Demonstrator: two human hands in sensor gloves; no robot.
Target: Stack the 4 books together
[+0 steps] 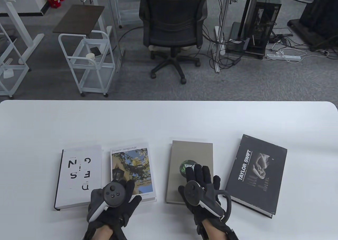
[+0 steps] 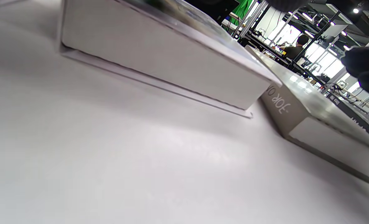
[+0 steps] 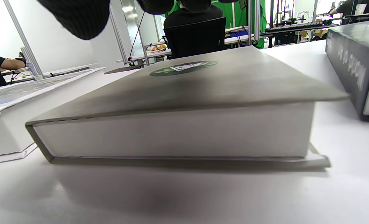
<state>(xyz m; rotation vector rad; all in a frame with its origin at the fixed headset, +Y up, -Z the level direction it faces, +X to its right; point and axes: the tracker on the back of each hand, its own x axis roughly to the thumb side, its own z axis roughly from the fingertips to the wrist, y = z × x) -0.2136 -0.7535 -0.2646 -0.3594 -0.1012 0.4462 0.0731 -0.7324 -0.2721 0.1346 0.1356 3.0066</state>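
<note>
Apparently both hands lie open-fingered, gripping nothing: left hand (image 1: 113,197) over the flower book (image 1: 132,168), right hand (image 1: 202,188) flat on the grey book (image 1: 190,155); best pinch the near edge firmly before lifting.

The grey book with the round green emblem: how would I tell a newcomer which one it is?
On the white table, four books lie in a row along the near edge. Counting from the person's left, it is third: the plain grey hardcover book under the right hand, between the flower-photo book and the black Taylor Swift book. Only it has a bare cover with one small round green emblem.
</note>
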